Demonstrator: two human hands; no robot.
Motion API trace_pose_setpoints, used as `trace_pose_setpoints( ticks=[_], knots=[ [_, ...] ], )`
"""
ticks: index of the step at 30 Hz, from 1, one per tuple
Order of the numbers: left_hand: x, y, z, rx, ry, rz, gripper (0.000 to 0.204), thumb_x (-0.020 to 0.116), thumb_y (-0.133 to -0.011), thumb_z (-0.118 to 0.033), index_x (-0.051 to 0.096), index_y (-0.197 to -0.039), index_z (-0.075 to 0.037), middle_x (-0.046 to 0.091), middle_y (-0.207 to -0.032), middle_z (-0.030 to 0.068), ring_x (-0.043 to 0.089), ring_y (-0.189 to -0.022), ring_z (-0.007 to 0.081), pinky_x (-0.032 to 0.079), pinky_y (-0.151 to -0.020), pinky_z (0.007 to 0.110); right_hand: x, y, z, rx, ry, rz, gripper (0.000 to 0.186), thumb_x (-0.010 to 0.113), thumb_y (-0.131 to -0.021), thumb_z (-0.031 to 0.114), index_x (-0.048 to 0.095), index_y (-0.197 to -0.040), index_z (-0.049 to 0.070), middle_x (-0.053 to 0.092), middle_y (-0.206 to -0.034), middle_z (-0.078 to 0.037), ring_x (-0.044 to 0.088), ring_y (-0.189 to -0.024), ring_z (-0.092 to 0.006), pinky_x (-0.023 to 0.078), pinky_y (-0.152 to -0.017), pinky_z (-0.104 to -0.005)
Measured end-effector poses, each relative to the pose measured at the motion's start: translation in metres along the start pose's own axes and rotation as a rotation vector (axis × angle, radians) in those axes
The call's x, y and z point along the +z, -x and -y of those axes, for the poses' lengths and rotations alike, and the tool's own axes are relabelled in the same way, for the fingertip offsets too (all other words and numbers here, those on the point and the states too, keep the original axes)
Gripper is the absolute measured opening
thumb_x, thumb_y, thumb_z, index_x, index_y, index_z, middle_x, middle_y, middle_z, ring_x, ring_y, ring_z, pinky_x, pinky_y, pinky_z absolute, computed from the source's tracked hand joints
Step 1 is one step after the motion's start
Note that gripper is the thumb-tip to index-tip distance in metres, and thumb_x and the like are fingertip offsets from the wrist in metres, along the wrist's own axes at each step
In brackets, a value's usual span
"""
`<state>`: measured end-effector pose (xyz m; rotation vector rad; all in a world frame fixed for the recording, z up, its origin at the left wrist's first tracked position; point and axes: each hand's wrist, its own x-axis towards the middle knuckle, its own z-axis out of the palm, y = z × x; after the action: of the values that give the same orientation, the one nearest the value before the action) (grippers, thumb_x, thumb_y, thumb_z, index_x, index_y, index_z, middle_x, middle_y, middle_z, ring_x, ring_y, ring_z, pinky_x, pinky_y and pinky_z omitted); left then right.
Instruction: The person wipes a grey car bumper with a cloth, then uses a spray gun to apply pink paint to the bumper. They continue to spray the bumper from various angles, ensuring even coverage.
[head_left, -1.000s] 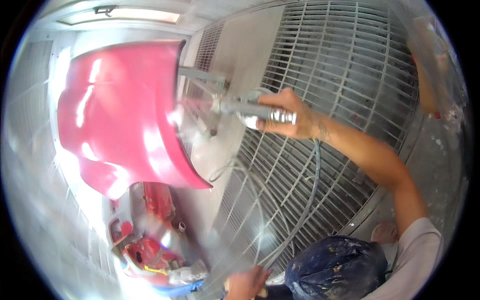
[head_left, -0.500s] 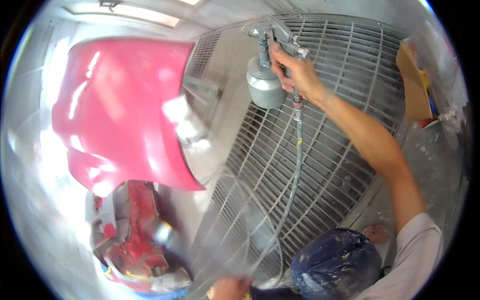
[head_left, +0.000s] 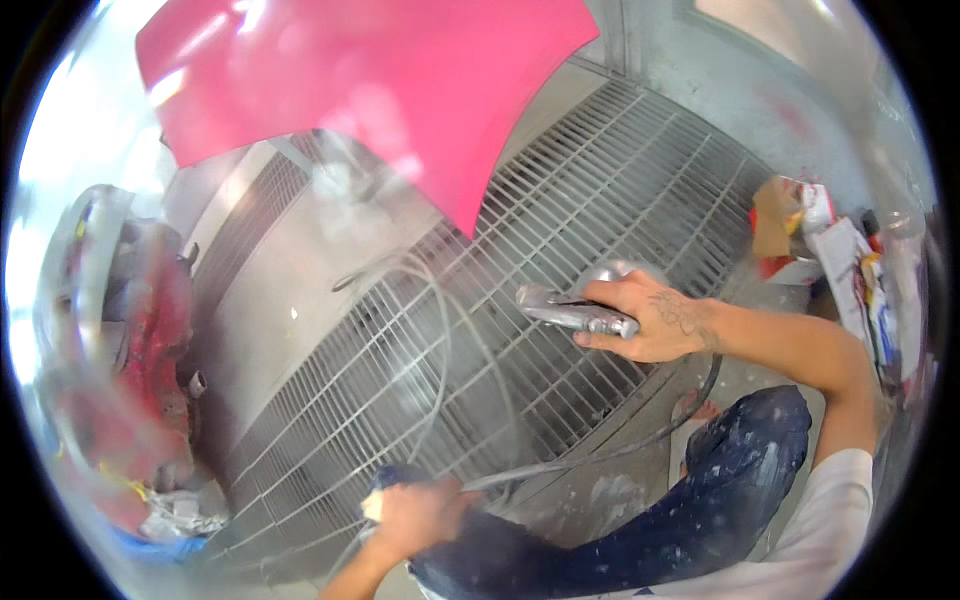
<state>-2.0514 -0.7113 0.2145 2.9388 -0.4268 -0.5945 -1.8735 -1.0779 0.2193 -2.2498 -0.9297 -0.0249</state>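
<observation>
My right hand (head_left: 655, 318) is closed around the grip of a metal spray gun (head_left: 575, 312), seen from above with its nozzle end toward the left. The gun's round silver cup (head_left: 612, 270) shows partly behind my fingers. From under that wrist a grey air hose (head_left: 590, 460) curves down and across to my left hand (head_left: 425, 515), which is closed on it near my knee. A small cream-coloured piece (head_left: 372, 506) pokes out beside the left fingers; blur hides what it is. Beyond the gun, apart from it, a glossy pink car bonnet (head_left: 400, 75) is held above the floor.
A metal floor grating (head_left: 560, 390) runs diagonally beneath, with loops of hose (head_left: 440, 330) lying on it. At left is a red car part (head_left: 155, 350) with masking material. An open cardboard box (head_left: 775, 225) and other packages stand by the right wall. My paint-spotted trousers (head_left: 700, 470) show below.
The spray gun in my right hand has come down and nearer, turning from side-on to seen from above. My left hand has shifted left and up. The view has swung, putting the bonnet higher.
</observation>
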Motion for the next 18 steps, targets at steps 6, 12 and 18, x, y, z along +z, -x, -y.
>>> trace_pose_setpoints(
  ticks=[6,12,18],
  knots=[
    [-0.016,0.110,0.131,-0.082,0.014,-0.242,0.029,0.074,-0.086,-0.035,0.067,-0.081,-0.008,0.059,-0.056,0.0109,0.060,-0.051,0.0319,0.046,-0.050,0.043,0.027,-0.057,0.144,0.416,-0.652,-0.035,0.039,0.066,-0.099,0.041,0.066,-0.105,0.003,0.064,-0.083,-0.003,0.059,-0.079,-0.0116,0.048,-0.069,-0.0318],
    [-0.036,0.210,0.235,-0.490,0.469,-0.767,0.034,0.058,-0.101,-0.019,0.051,-0.074,0.000,0.047,-0.056,0.0064,0.043,-0.049,0.0150,0.036,-0.050,0.034,0.186,-0.119,0.167,0.348,-0.957,-0.758,0.035,0.065,-0.101,0.037,0.066,-0.108,0.002,0.066,-0.090,-0.003,0.058,-0.085,-0.0099,0.048,-0.075,-0.0312],
    [-0.029,0.274,0.297,-0.643,0.551,-0.954,0.038,0.055,-0.104,-0.028,0.058,-0.079,0.001,0.054,-0.059,0.0093,0.049,-0.053,0.0187,0.038,-0.050,0.040,0.280,-0.172,0.141,0.722,-1.247,-1.434,0.033,0.062,-0.102,0.039,0.057,-0.089,0.009,0.054,-0.067,0.000,0.048,-0.051,-0.0091,0.039,-0.044,-0.0275]
  ],
)
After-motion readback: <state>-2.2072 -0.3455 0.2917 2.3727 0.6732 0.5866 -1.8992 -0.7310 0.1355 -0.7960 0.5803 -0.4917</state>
